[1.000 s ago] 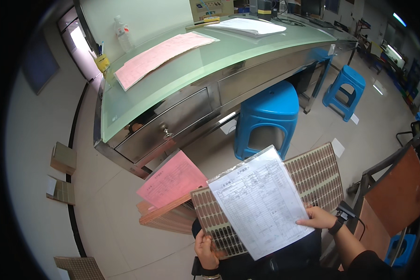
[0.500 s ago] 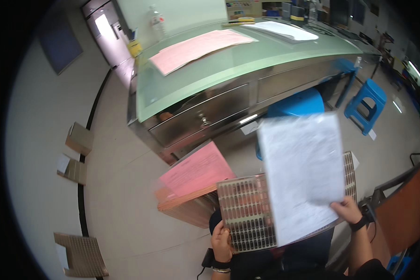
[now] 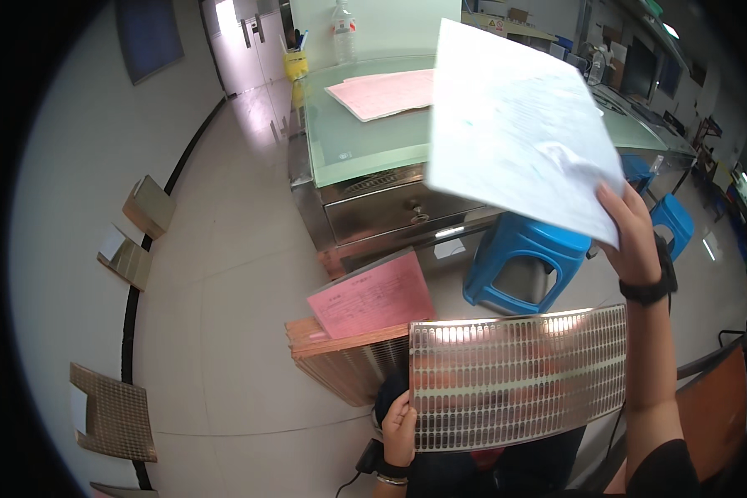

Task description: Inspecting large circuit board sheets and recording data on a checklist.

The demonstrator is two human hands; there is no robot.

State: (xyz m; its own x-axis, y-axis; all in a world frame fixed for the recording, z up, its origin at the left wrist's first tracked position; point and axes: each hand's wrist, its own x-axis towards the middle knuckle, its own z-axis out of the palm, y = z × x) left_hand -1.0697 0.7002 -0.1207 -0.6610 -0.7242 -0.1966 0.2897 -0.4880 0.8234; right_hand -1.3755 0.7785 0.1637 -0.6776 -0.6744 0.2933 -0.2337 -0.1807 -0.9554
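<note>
One sheet (image 3: 515, 124) clamped in the right hand (image 3: 632, 241) partly hides the desk (image 3: 373, 155); the left (image 3: 399, 427) seemingly clamps a panel (image 3: 519, 378).

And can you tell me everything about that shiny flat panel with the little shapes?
The thin, shiny, metal-looking rectangular panel is covered in rows of small, elongated shapes, with a pale greenish band running across it. Bright glare shows near its top edge. Its long sides run across the view, the right end slightly higher, over dark trousers. The bare left hand grips its left edge.
</note>
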